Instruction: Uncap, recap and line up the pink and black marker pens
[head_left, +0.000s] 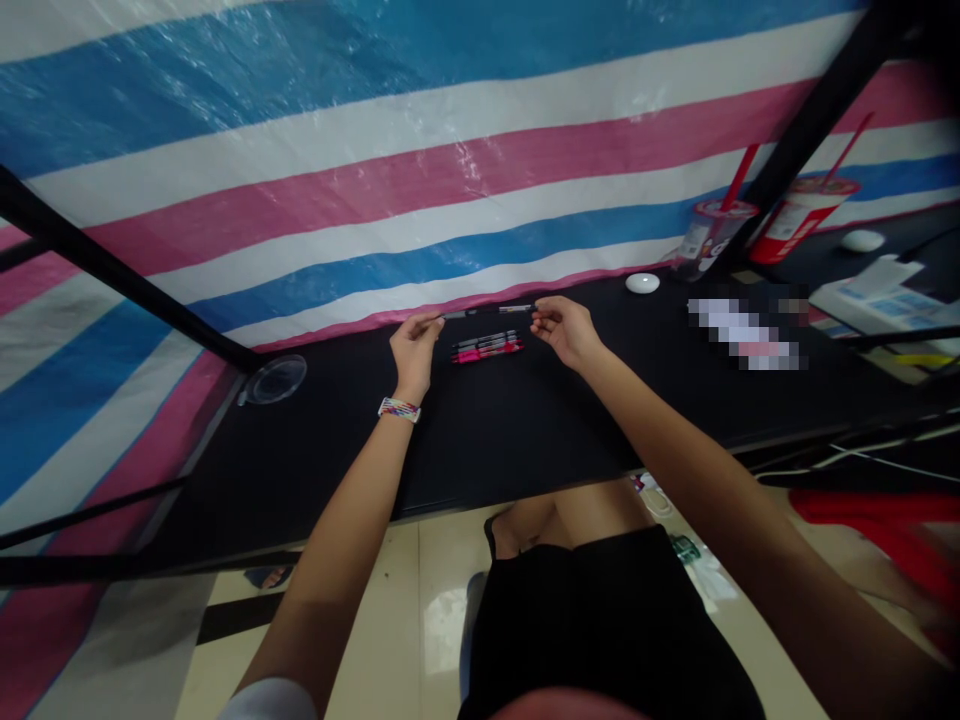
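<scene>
Just above the black table [495, 440], my left hand [416, 352] pinches the left end of a slim dark pen [514, 309] between thumb and fingertips. At the pen's right end, my right hand [568, 330] pinches it the same way, its other fingers curled. The pen is level and has a pale label near its right end; whether it is in one piece I cannot tell. Below it, several pens lie side by side: dark grey ones [484, 340] at the back and pink-red ones [486, 352] at the front.
A clear round lid [276, 380] lies at the left. To the right are a white oval object [642, 284], a clear cup [711, 238] with a red straw and a red-and-white cup [802, 218]. Black frame bars [127, 270] flank a striped sheet [420, 170] behind the table.
</scene>
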